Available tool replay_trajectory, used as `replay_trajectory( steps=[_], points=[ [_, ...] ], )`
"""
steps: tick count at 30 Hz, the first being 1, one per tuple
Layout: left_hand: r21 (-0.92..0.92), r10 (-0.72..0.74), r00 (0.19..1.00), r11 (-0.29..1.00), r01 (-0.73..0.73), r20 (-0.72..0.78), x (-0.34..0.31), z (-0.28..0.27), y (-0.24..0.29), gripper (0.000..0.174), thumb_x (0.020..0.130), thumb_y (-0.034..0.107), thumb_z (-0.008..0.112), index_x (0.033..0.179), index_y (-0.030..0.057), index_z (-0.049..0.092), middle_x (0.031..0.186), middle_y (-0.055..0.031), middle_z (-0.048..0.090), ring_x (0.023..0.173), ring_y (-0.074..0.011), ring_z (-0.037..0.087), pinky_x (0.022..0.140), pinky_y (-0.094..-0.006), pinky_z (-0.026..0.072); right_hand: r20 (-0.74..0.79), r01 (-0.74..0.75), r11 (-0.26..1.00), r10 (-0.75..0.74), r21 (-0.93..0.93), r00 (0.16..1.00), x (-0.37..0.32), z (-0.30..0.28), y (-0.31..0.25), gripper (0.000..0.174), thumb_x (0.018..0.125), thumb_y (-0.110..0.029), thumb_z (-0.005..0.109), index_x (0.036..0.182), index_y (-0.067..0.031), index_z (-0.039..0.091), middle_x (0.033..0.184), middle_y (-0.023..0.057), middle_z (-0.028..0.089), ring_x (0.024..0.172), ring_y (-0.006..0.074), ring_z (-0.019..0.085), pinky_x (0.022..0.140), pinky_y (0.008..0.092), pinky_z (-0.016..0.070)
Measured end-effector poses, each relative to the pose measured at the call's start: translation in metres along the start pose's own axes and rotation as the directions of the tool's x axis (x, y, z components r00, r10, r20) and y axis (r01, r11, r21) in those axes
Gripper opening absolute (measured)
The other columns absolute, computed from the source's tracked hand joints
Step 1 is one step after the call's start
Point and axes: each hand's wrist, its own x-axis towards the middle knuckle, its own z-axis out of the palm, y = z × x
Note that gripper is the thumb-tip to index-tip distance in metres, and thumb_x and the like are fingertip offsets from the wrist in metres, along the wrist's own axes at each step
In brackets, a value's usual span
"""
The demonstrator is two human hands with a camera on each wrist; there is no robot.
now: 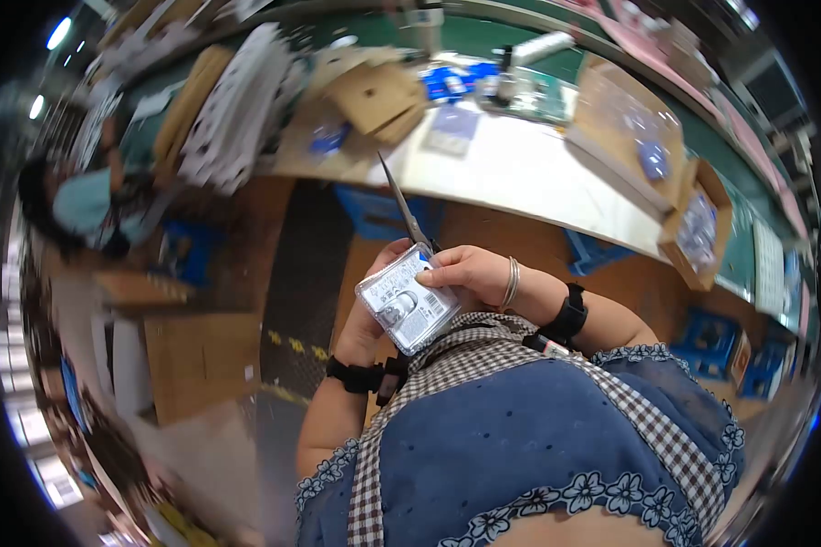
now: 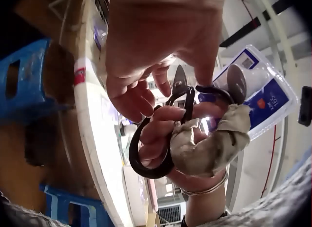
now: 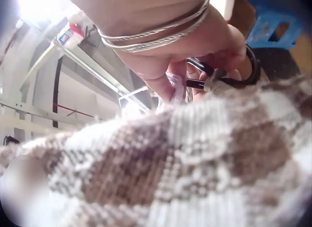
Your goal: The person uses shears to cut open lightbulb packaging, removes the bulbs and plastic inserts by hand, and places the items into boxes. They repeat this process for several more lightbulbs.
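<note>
A clear blister pack [image 1: 410, 299] with a rounded white item inside lies before the torso, its printed back facing up in the head view. My right hand [image 1: 470, 269] pinches its upper right corner, thumb on top. The same hand's fingers pass through the black handles of a pair of scissors [image 2: 179, 85]; pale wrapping [image 2: 209, 144] covers part of the handles. The blades point toward the table. My left hand [image 2: 161, 41] is under the pack's left side, its fingers loosely bent near the scissors. In the left wrist view, its thumb is at the pack's edge.
A white-topped workbench [image 1: 520, 182] stands ahead, with cardboard pieces [image 1: 374, 96], blue packets [image 1: 447, 82] and an open carton [image 1: 629, 128] on it. Blue stools [image 1: 374, 214] are under the bench. Another person [image 1: 87, 205] sits at the left beside stacked sheets [image 1: 242, 109].
</note>
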Motion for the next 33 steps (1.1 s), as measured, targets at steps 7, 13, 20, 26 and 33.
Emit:
replay_trajectory(
  steps=[7, 13, 20, 26, 33],
  points=[
    [-0.071, 0.084, 0.991, 0.993, -0.091, -0.105, -0.149, -0.086, 0.057, 0.037, 0.088, 0.02, 0.053, 0.119, -0.0003, 0.046, 0.108, -0.0105, 0.057, 0.093, -0.0158, 0.059, 0.079, -0.0273, 0.05, 0.217, -0.155, 0.972, 0.193, -0.179, 0.957, 0.048, 0.157, 0.015, 0.027, 0.08, -0.019, 0.066, 0.096, 0.0017, 0.062, 0.088, 0.0061, 0.064, 0.078, 0.013, 0.06, 0.073, 0.0268, 0.0482],
    [-0.169, 0.285, 0.92, 0.927, -0.336, -0.268, -0.289, -0.041, 0.09, 0.036, 0.091, 0.026, 0.048, 0.116, 0.0001, 0.047, 0.106, -0.0094, 0.057, 0.092, -0.0145, 0.058, 0.079, -0.0273, 0.049, 0.476, -0.099, 0.936, 0.26, -0.337, 0.84, 0.026, 0.274, 0.035, 0.028, 0.08, -0.022, 0.065, 0.096, 0.0003, 0.062, 0.088, 0.0046, 0.064, 0.081, 0.0119, 0.06, 0.076, 0.0265, 0.0463],
    [0.094, 0.488, 0.713, 0.852, -0.516, -0.503, -0.353, -0.028, 0.074, 0.03, 0.09, 0.021, 0.052, 0.114, 0.0044, 0.05, 0.103, -0.0044, 0.057, 0.094, -0.0125, 0.056, 0.081, -0.0264, 0.0447, 0.815, -0.416, 0.882, 0.403, -0.223, 0.417, 0.019, 0.316, 0.036, 0.027, 0.083, -0.018, 0.06, 0.103, 0.0011, 0.058, 0.095, 0.0065, 0.063, 0.084, 0.0146, 0.061, 0.076, 0.0292, 0.0487],
    [0.125, 0.579, 0.495, 0.721, -0.681, -0.648, -0.385, -0.024, 0.034, 0.046, 0.091, 0.029, 0.048, 0.125, -0.0005, 0.038, 0.113, -0.0097, 0.053, 0.101, -0.0168, 0.054, 0.088, -0.0306, 0.0438, 0.65, -0.162, 0.851, 0.492, -0.5, 0.58, 0.042, 0.325, 0.1, 0.023, 0.083, -0.018, 0.061, 0.098, 0.0001, 0.059, 0.087, 0.0051, 0.064, 0.08, 0.0109, 0.061, 0.072, 0.0278, 0.0501],
    [0.02, 0.589, 0.494, 0.655, -0.755, -0.64, -0.393, -0.057, 0.055, 0.058, 0.094, 0.043, 0.034, 0.127, -0.0046, 0.033, 0.12, -0.0141, 0.049, 0.103, -0.0194, 0.054, 0.088, -0.0309, 0.0433, 0.672, 0.456, 0.529, 0.343, -0.716, 0.656, 0.086, 0.359, 0.095, 0.027, 0.079, -0.03, 0.066, 0.082, -0.0025, 0.063, 0.08, 0.006, 0.059, 0.074, 0.0118, 0.056, 0.061, 0.029, 0.0451]
  ],
)
